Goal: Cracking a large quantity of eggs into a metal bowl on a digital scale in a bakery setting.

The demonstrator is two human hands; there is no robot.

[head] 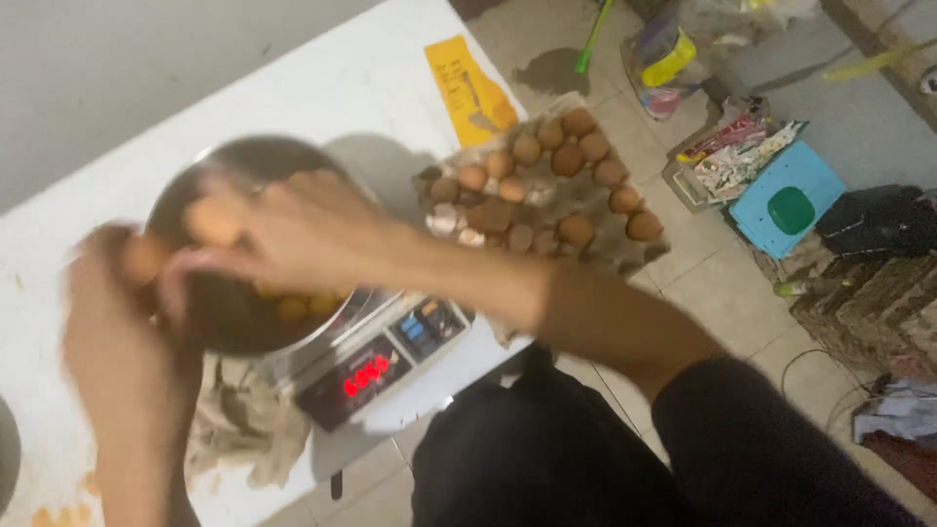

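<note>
A metal bowl (pixel 244 161) sits on a digital kitchen scale (pixel 376 366) with a lit red display. Several yellow yolks (pixel 293 304) lie inside the bowl. My left hand (pixel 117 332) and my right hand (pixel 283 229) meet over the bowl, both blurred, holding a brown egg (pixel 210 220) between them. A grey cardboard egg tray (pixel 547 185) stands to the right of the bowl with several brown eggs and some broken shells in it.
The white table (pixel 322 78) carries a yellow paper (pixel 468 93) at its far end and a crumpled cloth (pixel 244 425) under the scale. On the tiled floor lie packets, a blue box (pixel 786 200) and brick stacks (pixel 869 312).
</note>
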